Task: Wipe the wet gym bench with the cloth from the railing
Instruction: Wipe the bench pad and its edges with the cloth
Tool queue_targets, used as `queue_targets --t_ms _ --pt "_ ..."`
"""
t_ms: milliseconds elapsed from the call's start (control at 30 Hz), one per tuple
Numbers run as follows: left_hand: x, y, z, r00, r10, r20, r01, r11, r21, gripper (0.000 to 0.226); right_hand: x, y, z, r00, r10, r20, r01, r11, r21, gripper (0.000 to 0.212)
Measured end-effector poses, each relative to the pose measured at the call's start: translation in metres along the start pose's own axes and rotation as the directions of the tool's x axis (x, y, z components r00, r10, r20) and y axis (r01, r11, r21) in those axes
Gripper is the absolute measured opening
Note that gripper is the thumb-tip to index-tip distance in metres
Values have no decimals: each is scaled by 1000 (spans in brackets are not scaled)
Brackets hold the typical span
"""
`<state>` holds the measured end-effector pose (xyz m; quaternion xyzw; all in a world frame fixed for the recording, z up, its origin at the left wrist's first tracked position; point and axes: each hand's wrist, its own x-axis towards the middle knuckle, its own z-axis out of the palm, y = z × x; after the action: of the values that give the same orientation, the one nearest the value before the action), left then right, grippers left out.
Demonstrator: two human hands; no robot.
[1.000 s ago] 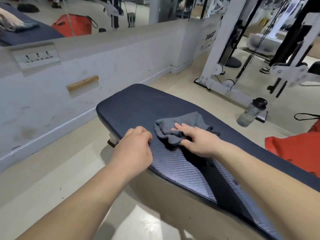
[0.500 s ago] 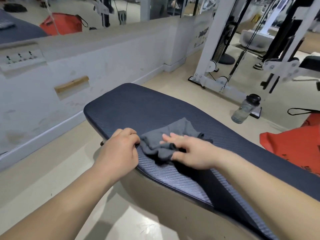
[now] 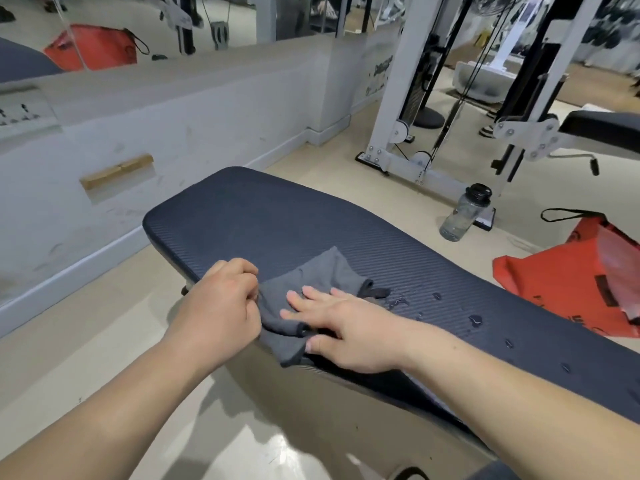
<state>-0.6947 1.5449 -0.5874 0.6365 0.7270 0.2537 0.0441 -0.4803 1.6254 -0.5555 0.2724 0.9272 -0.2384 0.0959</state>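
**Change since earlier frame.** Cloth (image 3: 318, 275), formerly bunched, lay flatter and nearer the front rim, one corner hanging over the edge. Right hand (image 3: 346, 327) had settled from fingertip contact to a flat press.

**Gym bench** (image 3: 277, 216). Dark ribbed tabletop. Water droplets (image 3: 474, 320) stood on it just right of the cloth and onward along the pad; the left end looked dry.

**Cloth.** Grey, lying on the tabletop at its near edge, between the two hands.

**Left hand** (image 3: 221, 306). Fingers curled at the cloth's left edge, apparently pinching it; the contact was partly hidden by the knuckles.

**Right hand.** Fingers straight and slightly spread, palm down on the cloth, thumb at the rim.

**Step in hand.** Wiping under way, judged early, as most droplets were untouched.

**Next move.** Likely a rightward sweep under steady downward pressure, the cloth kept flat so it absorbs rather than pushes water.
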Motion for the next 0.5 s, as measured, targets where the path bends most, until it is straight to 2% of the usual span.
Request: queue_targets --t_ms 100,200,267,400,467,500 --pt "4 9 -1 1000 8 -26 -9 998 -57 19 -3 25 -7 996 45 -82 -45 999 0 54" --pt "3 21 -1 996 60 -70 -68 992 -107 25 3 55 -18 931 299 -212 -314 949 -41 58" --pt "1 26 -4 995 83 -52 -89 989 -120 32 5 56 -16 905 360 -227 -377 926 -34 58" --pt "-5 36 -4 962 188 198 -163 977 -139 68 -8 29 -2 990 114 -89 -118 992 -42 57" --pt "-5 43 2 897 263 354 -221 963 -157 84 -24 20 -3 1000 21 0 -21 998 64 57" --pt "-4 47 5 865 297 405 -255 955 -155 89 -35 20 -7 1000 16 9 -17 990 141 57"
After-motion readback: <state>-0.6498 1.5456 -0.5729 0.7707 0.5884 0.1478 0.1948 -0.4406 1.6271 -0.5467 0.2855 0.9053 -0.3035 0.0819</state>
